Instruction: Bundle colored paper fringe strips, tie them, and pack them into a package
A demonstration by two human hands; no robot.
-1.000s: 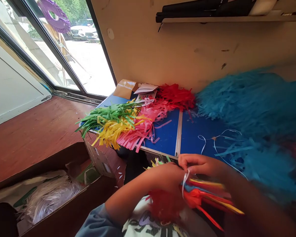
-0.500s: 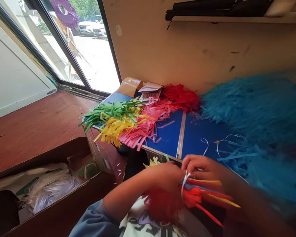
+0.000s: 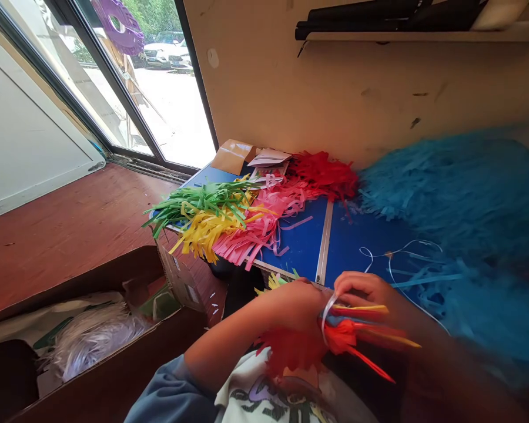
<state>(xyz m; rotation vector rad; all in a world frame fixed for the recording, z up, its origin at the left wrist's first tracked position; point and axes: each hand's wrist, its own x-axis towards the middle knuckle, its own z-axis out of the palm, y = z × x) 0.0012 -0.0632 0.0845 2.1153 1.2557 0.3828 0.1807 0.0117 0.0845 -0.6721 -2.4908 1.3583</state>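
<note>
Fingers of the left hand (image 3: 306, 306) are tucked out of sight, closed around the streamer bundle (image 3: 341, 336), whose middle is hidden there; red strips blur below. Red and yellow ends poke out just beneath the right hand (image 3: 365, 289), which pinches the white string (image 3: 325, 322) looped around them, fingertips half obscured. Blue streamers (image 3: 462, 194) run out of view.

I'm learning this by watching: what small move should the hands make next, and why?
Probably the right hand should draw the thin, white ribbon snug while the left hand steadies the bundle of narrow red, yellow and blue strips. The ribbon curves across the bundle beside the left hand, the right hand pinches near its top, and no finished knot can be made out.
</note>
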